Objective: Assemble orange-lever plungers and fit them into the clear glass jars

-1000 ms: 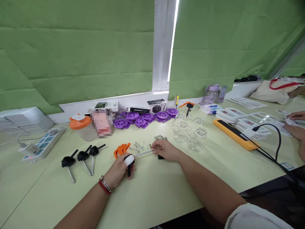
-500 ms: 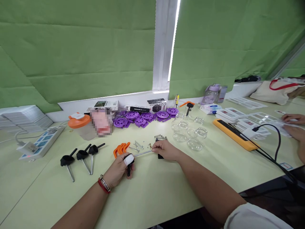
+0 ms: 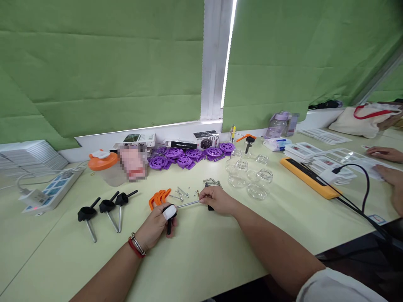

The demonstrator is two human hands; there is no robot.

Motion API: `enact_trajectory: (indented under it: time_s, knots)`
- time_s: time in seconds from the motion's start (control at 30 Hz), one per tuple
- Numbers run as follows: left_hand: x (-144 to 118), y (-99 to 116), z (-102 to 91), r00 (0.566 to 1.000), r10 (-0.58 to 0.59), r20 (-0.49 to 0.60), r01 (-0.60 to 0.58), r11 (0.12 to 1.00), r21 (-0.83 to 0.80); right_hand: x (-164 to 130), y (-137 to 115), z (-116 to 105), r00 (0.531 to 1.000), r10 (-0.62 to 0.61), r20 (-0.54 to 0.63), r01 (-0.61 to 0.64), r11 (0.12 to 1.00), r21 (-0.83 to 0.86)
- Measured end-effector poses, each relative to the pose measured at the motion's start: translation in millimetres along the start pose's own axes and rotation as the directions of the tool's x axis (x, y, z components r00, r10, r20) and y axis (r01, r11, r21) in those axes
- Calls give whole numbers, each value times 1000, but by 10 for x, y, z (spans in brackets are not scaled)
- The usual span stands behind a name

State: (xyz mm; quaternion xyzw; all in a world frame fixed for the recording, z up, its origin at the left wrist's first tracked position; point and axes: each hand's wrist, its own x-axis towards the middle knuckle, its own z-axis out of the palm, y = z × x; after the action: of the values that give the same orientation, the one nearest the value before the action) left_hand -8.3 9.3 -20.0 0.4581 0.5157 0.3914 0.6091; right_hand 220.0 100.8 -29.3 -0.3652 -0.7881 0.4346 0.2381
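My left hand [image 3: 160, 219], with a white wrap on one digit, is closed around a black plastic part like the funnel-shaped ones nearby. A thin metal rod [image 3: 189, 204] runs from it to the right. The fingertips of my right hand [image 3: 215, 198] pinch the rod's far end. Partly hidden under that hand lies a black block [image 3: 210, 207]; small springs [image 3: 213, 182] lie just behind it. Several orange curved handles [image 3: 160, 198], screws [image 3: 180, 194] and tiny brass-coloured bits sit just beyond my hands. To the left stand three black funnel-shaped parts with metal rods [image 3: 108, 206].
Purple plastic wheel-like parts [image 3: 185, 162] lie along the back. Clear glass jars [image 3: 258, 189] stand right of centre, near an orange power strip [image 3: 310, 178]. A shaker with an orange lid [image 3: 103, 161] and a white power strip [image 3: 55, 188] are left. A co-worker's hands [image 3: 388, 172] are far right.
The view has shifted very slightly. Both hands keep their hold on the black part and its rod, in almost the same pose.
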Motion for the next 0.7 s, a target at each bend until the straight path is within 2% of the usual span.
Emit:
enact_trajectory:
  time_s: [0.17, 0.4, 0.7]
  knots:
    - [9, -13, -8, 1000, 9, 11, -9, 1000, -19, -10, -23, 39, 1000, 24, -6, -24, 997, -69]
    - [-4, -1, -5, 1000, 11, 20, -11, 1000, -1, -23, -78, 73, 1000, -14, -9, 13, 990, -140]
    - [-23, 10, 5, 1000, 7, 14, -7, 1000, 13, -16, -50, 30, 999, 34, -25, -37, 992, -122]
